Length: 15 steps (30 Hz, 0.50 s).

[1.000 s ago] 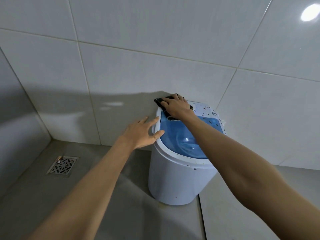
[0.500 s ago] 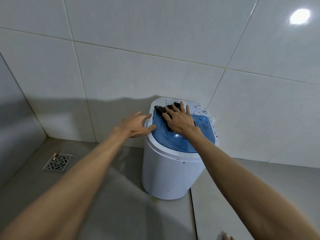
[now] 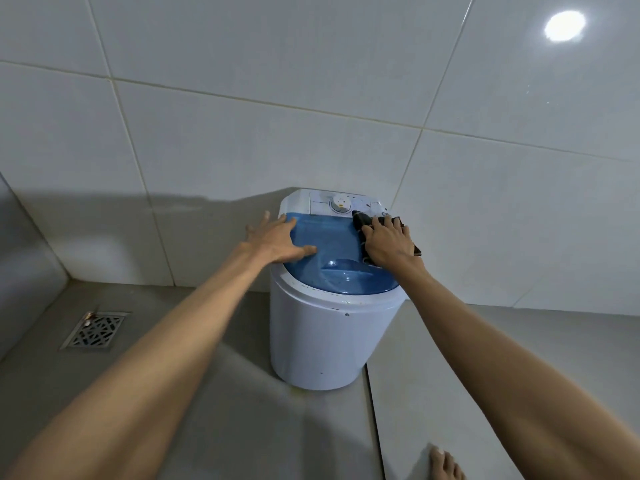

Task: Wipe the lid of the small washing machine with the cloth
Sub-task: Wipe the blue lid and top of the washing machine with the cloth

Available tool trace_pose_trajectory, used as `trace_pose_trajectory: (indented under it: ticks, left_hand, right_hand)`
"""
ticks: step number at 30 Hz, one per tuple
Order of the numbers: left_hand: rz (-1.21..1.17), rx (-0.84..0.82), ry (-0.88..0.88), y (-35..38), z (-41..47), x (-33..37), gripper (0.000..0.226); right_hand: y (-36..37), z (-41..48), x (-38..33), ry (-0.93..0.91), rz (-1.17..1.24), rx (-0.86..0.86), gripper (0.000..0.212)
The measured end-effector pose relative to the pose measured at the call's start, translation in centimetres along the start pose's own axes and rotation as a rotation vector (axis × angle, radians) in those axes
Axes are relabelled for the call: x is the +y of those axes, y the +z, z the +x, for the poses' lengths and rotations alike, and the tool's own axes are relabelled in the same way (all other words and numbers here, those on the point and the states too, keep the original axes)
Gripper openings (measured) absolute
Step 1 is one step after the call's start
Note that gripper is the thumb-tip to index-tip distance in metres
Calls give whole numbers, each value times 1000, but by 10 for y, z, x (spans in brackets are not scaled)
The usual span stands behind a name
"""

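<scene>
Pressing cloth (image 3: pixel 361 220) to right edge of lid (image 3: pixel 334 239), right hand (image 3: pixel 389 245) lies flat; left hand (image 3: pixel 277 241) splays opposite.

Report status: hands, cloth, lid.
Left hand flat on blue lid. Right hand presses dark cloth on lid's right rear. Control dial just behind cloth.

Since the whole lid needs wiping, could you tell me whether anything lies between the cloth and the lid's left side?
Yes: the left hand rests on the left part of the blue lid, in the path of the cloth under the right hand.
</scene>
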<state>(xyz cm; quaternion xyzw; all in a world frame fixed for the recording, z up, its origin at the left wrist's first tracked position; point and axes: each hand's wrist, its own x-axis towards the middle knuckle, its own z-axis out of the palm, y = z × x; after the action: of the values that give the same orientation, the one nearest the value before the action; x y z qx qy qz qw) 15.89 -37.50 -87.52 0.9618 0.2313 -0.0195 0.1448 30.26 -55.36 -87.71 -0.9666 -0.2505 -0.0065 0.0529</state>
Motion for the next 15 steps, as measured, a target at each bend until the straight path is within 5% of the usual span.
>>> trace_pose_trajectory:
  ticks: [15]
  left_hand:
    - [60, -22, -53, -4, -7, 3, 95]
  right_hand:
    - [8, -36, 10, -277, 40, -68, 54]
